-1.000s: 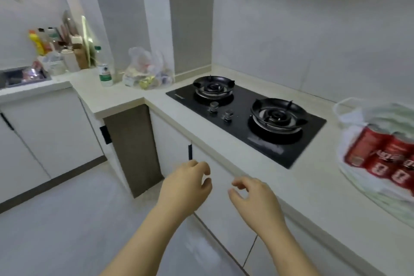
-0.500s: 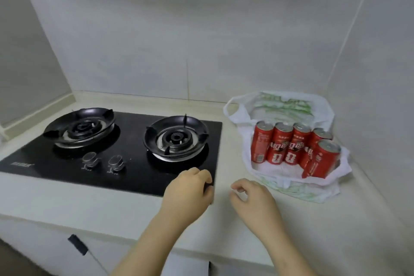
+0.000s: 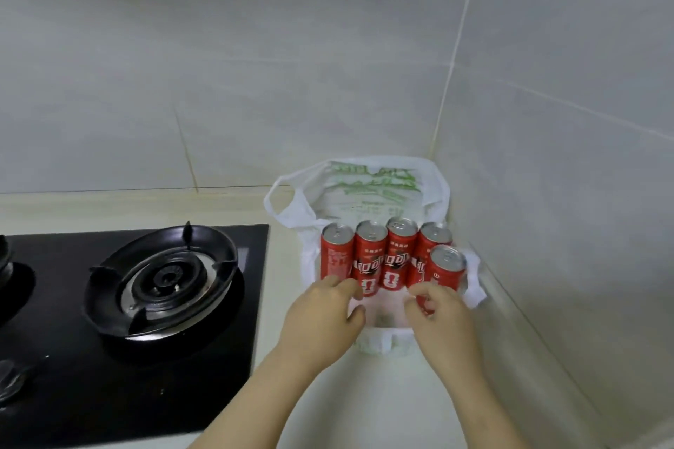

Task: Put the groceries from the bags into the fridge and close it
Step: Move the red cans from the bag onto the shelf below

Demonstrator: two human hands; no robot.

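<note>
Several red drink cans (image 3: 368,259) stand upright in a row on a white plastic bag (image 3: 372,186) with green print, spread open in the counter's corner. One more can (image 3: 446,268) stands in front at the right end. My left hand (image 3: 322,315) hovers just before the leftmost can, fingers loosely curled, holding nothing. In front of the front right can is my right hand (image 3: 443,319), its curled fingertips close to that can's base and partly hiding it, with no grip visible. The fridge is out of view.
A black glass gas hob (image 3: 219,357) with a round burner (image 3: 164,279) lies left of the bag. Tiled walls (image 3: 547,157) meet in a corner right behind and beside the cans. Pale countertop (image 3: 383,405) runs under my forearms.
The view swung right from the kitchen floor side to the corner with the bag. Both hands moved forward over the counter to the cans' bases.
</note>
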